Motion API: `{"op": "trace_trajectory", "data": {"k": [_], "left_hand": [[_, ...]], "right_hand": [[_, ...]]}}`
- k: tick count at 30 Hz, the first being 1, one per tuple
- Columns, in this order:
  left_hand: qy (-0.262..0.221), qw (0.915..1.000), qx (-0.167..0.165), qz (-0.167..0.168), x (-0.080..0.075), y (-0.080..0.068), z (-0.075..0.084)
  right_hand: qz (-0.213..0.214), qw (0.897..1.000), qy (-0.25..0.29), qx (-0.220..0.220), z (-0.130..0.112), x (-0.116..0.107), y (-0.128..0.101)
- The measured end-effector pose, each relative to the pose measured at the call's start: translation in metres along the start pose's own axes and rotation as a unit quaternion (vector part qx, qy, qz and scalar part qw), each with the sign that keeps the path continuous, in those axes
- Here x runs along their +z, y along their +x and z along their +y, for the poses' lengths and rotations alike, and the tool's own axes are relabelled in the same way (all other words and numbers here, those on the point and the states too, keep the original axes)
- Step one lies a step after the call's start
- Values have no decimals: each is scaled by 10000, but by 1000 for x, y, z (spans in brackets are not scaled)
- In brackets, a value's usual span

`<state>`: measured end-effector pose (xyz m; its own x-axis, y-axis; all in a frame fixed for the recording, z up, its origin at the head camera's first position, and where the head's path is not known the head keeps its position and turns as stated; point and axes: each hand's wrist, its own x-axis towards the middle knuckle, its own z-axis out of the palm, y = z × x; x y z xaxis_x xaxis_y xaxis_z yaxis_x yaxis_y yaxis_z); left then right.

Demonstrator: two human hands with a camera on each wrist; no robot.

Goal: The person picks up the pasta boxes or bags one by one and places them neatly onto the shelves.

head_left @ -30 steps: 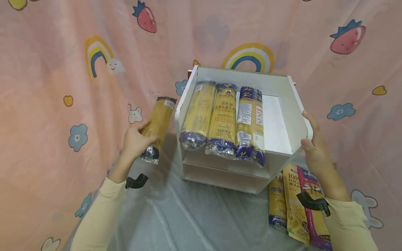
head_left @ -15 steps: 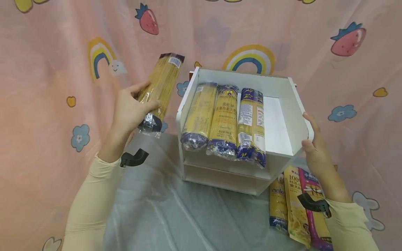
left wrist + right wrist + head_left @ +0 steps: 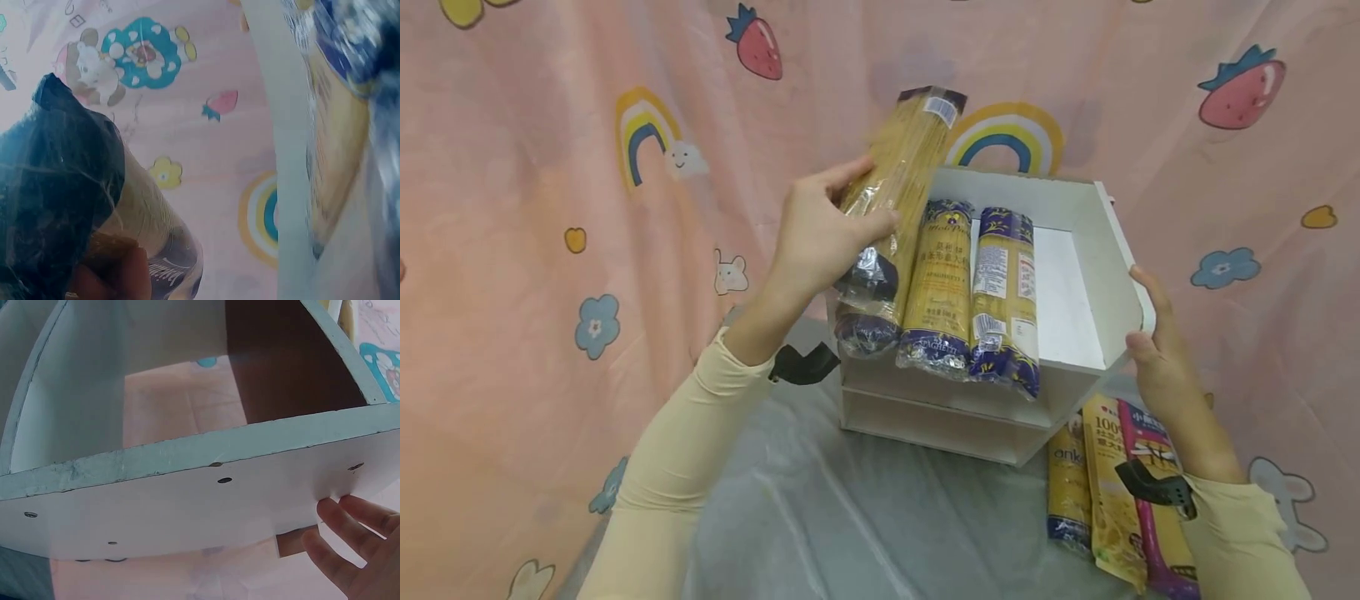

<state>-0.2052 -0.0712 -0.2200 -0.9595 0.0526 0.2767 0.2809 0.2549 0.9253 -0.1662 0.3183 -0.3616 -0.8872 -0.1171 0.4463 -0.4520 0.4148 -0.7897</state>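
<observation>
Spaghetti in a long clear plastic packet with dark ends point(image 3: 895, 187) sits in the upper middle of the head view, long axis tilted up and to the right, hovering right over the left end of the white wooden shelf unit point(image 3: 1097, 250) where three similar purple-and-yellow packets point(image 3: 970, 292) already lie side by side. Left hand point(image 3: 820, 237) has fingers and thumb wrapped round its lower part. Right hand point(image 3: 1157, 358) is at the far right, fingers straight and flat against the shelf's side panel.

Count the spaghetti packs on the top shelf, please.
3: left pack, mostly hidden behind the held pack in the left hand; middle pack; right pack. More may be hidden.
</observation>
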Motion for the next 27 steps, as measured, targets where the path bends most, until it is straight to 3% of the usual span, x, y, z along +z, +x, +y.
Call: {"op": "trace_trajectory", "data": {"k": [7, 18, 22, 27], "left_hand": [[45, 9983, 185, -552, 48, 1, 5], [899, 9894, 275, -1105, 119, -5, 8], [1120, 9862, 225, -1202, 137, -10, 6], [1465, 9823, 206, -1149, 147, -14, 1]], "right_hand": [[19, 9998, -191, -32, -1, 0, 1], [192, 9994, -138, -264, 2, 2, 1], [234, 9992, -164, -271, 2, 4, 0], [177, 9993, -218, -249, 2, 6, 1]]}}
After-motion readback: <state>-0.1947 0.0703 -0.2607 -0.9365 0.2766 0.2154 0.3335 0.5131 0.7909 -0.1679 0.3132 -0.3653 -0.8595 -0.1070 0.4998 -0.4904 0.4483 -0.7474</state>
